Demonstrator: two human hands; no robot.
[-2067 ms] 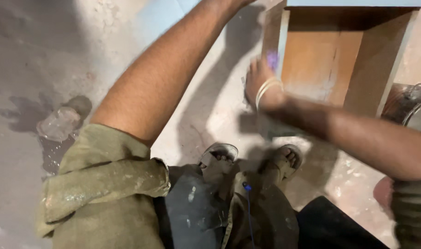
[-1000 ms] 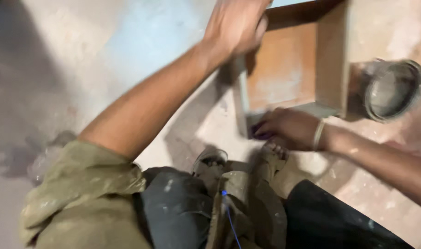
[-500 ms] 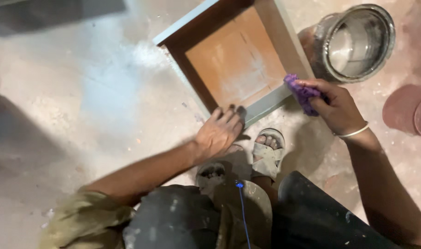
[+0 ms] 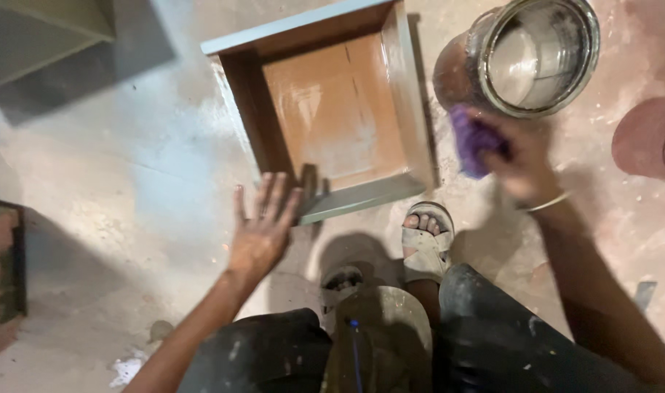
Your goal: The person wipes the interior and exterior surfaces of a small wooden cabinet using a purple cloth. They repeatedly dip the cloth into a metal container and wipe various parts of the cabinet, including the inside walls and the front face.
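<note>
A shallow wooden drawer (image 4: 409,109) with grey-painted edges and a brown bottom lies flat on the concrete floor in front of me. My left hand (image 4: 263,229) hovers flat with fingers spread just off the drawer's near left corner, holding nothing. My right hand (image 4: 514,156) grips a purple cloth (image 4: 469,142) beside the drawer's right side, close to a metal paint can (image 4: 536,54). My sandalled feet (image 4: 423,240) stand right below the drawer's near edge.
The open can holds pale liquid at the upper right. A round reddish disc (image 4: 649,138) lies at the right edge. A grey cabinet part (image 4: 41,36) is at the upper left, a dark block (image 4: 1,269) at the left edge.
The drawer has gone from standing upright to lying flat. My left hand has come off its near edge and spread open; my right hand with the purple cloth has shifted slightly toward the can.
</note>
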